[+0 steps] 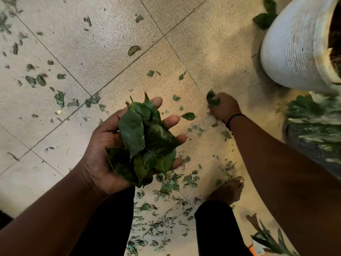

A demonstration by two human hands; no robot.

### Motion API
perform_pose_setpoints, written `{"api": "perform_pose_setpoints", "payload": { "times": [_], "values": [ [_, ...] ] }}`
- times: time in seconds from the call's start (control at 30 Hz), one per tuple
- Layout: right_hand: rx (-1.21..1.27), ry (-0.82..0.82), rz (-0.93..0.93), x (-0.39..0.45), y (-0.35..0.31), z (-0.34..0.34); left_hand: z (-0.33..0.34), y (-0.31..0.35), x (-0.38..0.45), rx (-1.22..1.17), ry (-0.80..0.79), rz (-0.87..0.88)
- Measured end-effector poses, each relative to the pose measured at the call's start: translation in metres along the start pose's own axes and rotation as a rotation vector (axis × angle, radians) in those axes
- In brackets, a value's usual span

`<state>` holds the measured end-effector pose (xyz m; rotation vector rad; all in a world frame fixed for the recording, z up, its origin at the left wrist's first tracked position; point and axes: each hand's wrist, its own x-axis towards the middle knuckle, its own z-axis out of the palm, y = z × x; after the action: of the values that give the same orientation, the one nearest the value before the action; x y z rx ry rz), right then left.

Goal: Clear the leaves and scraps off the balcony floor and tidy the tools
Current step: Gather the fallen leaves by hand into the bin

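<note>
My left hand [103,145] is held palm up in the middle of the view, cupping a pile of dark green leaves [144,143] with its fingers loosely curved around them. My right hand [224,107] is down at the tiled floor [110,45], farther right, and pinches a single green leaf [212,98] in its curled fingers. Loose leaves and small torn scraps lie scattered over the tiles: one whole leaf [188,116] just left of my right hand, a curled leaf [133,50] farther up, and a dense patch of scraps [166,215] near my feet.
A large white ribbed pot [295,47] stands at the upper right, with leaves [265,17] behind it. A dark pot with a leafy plant [313,122] sits at the right edge. My bare foot [227,191] is on the tiles below; plant leaves [267,239] at lower right.
</note>
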<state>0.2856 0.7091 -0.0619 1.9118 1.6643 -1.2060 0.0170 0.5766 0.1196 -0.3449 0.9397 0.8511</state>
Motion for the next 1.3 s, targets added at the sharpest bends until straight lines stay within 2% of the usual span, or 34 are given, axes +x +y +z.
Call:
{"api": "perform_pose_setpoints", "payload": {
  "times": [0.03,0.07,0.13,0.17,0.23,0.3,0.5,0.6,0.67,0.73,0.8,0.87,0.93,1.07,1.3],
  "values": [
    [0.012,-0.090,-0.019,-0.009,-0.003,0.004,0.001,0.002,-0.002,-0.050,-0.042,-0.004],
    [0.013,-0.184,-0.063,-0.019,-0.007,0.011,-0.002,0.000,-0.001,-0.215,-0.090,-0.139],
    [-0.057,-0.298,-0.212,-0.039,-0.014,0.029,-0.001,-0.001,0.001,-0.313,-0.212,-0.245],
    [-0.139,-0.282,-0.299,-0.044,-0.015,0.039,-0.003,-0.002,0.001,-0.352,-0.254,-0.267],
    [-0.309,-0.133,-0.396,-0.047,-0.013,0.057,-0.004,-0.005,0.003,-0.404,-0.325,-0.258],
    [-0.360,-0.037,-0.347,-0.043,-0.014,0.065,-0.005,-0.005,0.003,-0.418,-0.352,-0.259],
    [-0.469,-0.041,-0.315,-0.031,-0.024,0.069,-0.007,-0.009,0.004,-0.408,-0.394,-0.231],
    [-0.598,-0.076,-0.326,-0.025,-0.027,0.067,-0.010,-0.013,0.005,-0.402,-0.416,-0.234],
    [-0.595,-0.111,-0.314,-0.022,-0.027,0.065,-0.009,-0.014,0.005,-0.391,-0.412,-0.231],
    [-0.505,-0.163,-0.295,-0.021,-0.026,0.060,-0.007,-0.015,0.005,-0.390,-0.427,-0.230],
    [-0.292,-0.139,-0.252,-0.023,-0.024,0.053,-0.006,-0.014,0.005,-0.380,-0.423,-0.224],
    [0.000,-0.029,-0.133,-0.027,-0.019,0.043,-0.004,-0.015,0.005,-0.378,-0.420,-0.230],
    [0.129,0.103,-0.032,-0.025,-0.011,0.033,-0.005,-0.017,0.005,-0.388,-0.418,-0.237],
    [0.003,0.224,-0.011,-0.007,0.002,0.020,-0.004,-0.018,0.004,-0.394,-0.420,-0.245],
    [-0.244,0.102,-0.017,0.015,-0.006,0.019,-0.006,-0.017,0.006,-0.381,-0.355,-0.268]
  ]
}}
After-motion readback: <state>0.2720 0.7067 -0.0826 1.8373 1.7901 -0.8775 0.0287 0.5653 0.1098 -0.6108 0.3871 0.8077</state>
